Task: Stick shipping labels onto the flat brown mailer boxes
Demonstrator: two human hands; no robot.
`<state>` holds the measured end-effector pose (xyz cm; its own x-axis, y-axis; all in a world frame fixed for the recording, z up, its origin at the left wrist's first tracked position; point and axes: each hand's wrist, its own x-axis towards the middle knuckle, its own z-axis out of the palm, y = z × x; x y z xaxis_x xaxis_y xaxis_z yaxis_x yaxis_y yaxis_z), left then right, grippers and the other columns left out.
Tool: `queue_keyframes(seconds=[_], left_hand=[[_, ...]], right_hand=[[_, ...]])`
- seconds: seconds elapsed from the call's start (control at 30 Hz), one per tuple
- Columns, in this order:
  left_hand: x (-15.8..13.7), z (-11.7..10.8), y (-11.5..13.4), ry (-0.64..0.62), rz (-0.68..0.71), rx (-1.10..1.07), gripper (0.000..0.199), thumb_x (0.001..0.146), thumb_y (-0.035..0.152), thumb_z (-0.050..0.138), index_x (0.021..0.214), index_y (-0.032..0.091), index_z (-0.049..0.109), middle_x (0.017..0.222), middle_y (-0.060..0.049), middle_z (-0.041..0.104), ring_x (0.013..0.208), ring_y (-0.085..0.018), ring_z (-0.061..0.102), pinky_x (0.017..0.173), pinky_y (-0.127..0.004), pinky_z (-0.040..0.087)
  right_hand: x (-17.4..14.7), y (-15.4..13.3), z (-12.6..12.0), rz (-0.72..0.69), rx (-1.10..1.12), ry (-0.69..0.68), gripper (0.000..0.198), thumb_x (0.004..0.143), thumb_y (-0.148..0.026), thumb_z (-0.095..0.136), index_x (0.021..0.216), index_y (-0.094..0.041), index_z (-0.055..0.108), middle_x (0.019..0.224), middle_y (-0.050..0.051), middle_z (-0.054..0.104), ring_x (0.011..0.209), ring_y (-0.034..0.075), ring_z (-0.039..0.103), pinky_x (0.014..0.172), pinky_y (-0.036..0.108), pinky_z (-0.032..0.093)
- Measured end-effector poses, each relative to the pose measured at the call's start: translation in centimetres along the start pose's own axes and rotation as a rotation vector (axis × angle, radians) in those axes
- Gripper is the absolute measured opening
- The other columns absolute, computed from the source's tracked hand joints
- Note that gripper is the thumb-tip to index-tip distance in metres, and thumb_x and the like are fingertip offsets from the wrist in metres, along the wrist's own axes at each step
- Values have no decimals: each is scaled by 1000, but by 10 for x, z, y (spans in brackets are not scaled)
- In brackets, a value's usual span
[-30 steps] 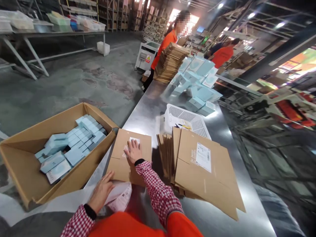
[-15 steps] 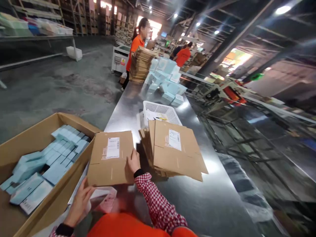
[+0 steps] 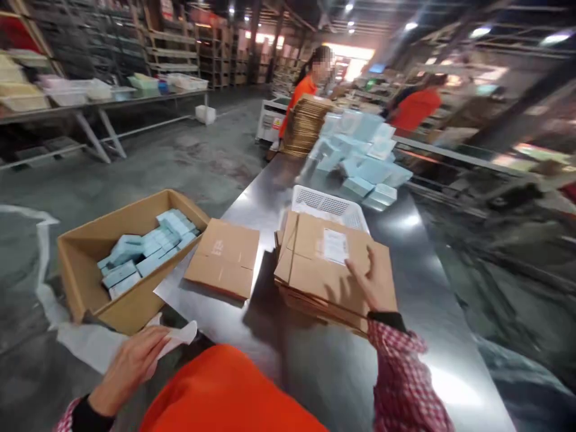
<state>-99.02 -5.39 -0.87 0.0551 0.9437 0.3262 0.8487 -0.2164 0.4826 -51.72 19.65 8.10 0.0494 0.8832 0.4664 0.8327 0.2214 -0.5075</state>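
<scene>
My left hand (image 3: 135, 355) is low at the left, its fingers closed on a long white paper strip (image 3: 87, 345) that trails down past the box to the floor. A flat folded carton (image 3: 227, 249) with no label showing lies on top of a low pile at the table's left edge. My right hand (image 3: 371, 282) is over the right-hand pile of flat cartons (image 3: 310, 258), fingers spread beside a white shipping label (image 3: 335, 246). Whether its fingertips press on the top carton I cannot tell.
A large open cardboard box (image 3: 108, 225) with several light-blue boxes (image 3: 153, 246) stands left of the metal table (image 3: 324, 360). Behind the right pile is a white basket (image 3: 330, 201). Farther back are stacked blue boxes (image 3: 360, 147), brown cardboard (image 3: 306, 126) and a person in orange (image 3: 302, 90).
My right hand has moved right, from the left carton to the right pile. The labelled carton no longer tops the left pile. My left hand now grips the white strip. The view has turned left.
</scene>
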Motion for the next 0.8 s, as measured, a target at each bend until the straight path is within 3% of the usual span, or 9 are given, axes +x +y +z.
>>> queue_keyframes(seconds=[0.03, 0.1, 0.17, 0.3, 0.4, 0.5, 0.6, 0.67, 0.8], left_hand=[[-17, -6, 13, 5, -16, 32, 33, 91, 43, 44, 94, 26, 71, 93, -2, 75, 84, -16, 71, 76, -21, 57], [-50, -20, 45, 18, -50, 99, 28, 91, 39, 46, 98, 28, 70, 96, -1, 74, 85, -16, 71, 74, -20, 57], [-78, -35, 82, 48, -68, 180, 25, 91, 37, 47, 101, 31, 69, 98, 0, 74, 86, -16, 71, 75, -22, 57], [-126, -57, 150, 186, -98, 340, 20, 88, 37, 51, 99, 34, 68, 94, 2, 75, 81, -18, 71, 72, -24, 58], [-159, -68, 181, 341, -159, 444, 23, 88, 35, 50, 106, 36, 64, 93, 3, 75, 78, -18, 71, 69, -25, 59], [-176, -73, 194, 530, -385, 513, 23, 88, 39, 47, 102, 35, 64, 92, 3, 74, 77, -18, 71, 69, -29, 60], [-156, -58, 185, 672, -568, 411, 24, 89, 40, 47, 90, 30, 68, 92, 0, 74, 80, -19, 70, 72, -30, 59], [-128, -32, 168, 663, -538, 243, 29, 90, 38, 45, 84, 26, 70, 94, -3, 73, 86, -19, 69, 76, -29, 58], [-71, 28, 130, 152, -441, -189, 30, 86, 40, 53, 106, 25, 69, 120, -8, 66, 108, -23, 63, 93, -34, 52]], right_hand=[[-17, -20, 16, -87, 205, -101, 67, 83, -48, 54, 139, -15, 37, 134, 21, 48, 121, 29, 50, 100, 49, 41], [-62, -78, 58, -331, 630, -612, 72, 79, -50, 60, 140, -20, 37, 137, 15, 48, 122, 25, 50, 100, 43, 42], [-113, -143, 103, -638, 826, -1012, 84, 66, -52, 72, 137, -18, 43, 138, 14, 47, 124, 27, 49, 101, 41, 42], [-201, -234, 165, -1051, 1039, -1440, 68, 57, -57, 74, 111, -17, 65, 114, 8, 65, 109, 24, 58, 95, 35, 45], [-230, -244, 164, -1037, 956, -1807, 46, 59, -58, 72, 77, -16, 71, 74, 0, 68, 74, 15, 62, 70, 24, 50], [-218, -220, 128, -776, 937, -2086, 41, 60, -52, 75, 77, -15, 71, 66, -2, 66, 62, 13, 59, 62, 22, 48], [-185, -189, 83, -391, 1203, -2149, 38, 59, -44, 80, 84, -16, 72, 77, 1, 70, 68, 14, 62, 69, 25, 50], [-167, -173, 58, -110, 1401, -1962, 34, 61, -41, 80, 84, -18, 73, 78, 2, 70, 66, 14, 63, 67, 25, 50], [-157, -158, 41, 127, 1476, -1420, 27, 69, -33, 76, 93, -21, 70, 86, 3, 71, 76, 15, 64, 74, 27, 50]])
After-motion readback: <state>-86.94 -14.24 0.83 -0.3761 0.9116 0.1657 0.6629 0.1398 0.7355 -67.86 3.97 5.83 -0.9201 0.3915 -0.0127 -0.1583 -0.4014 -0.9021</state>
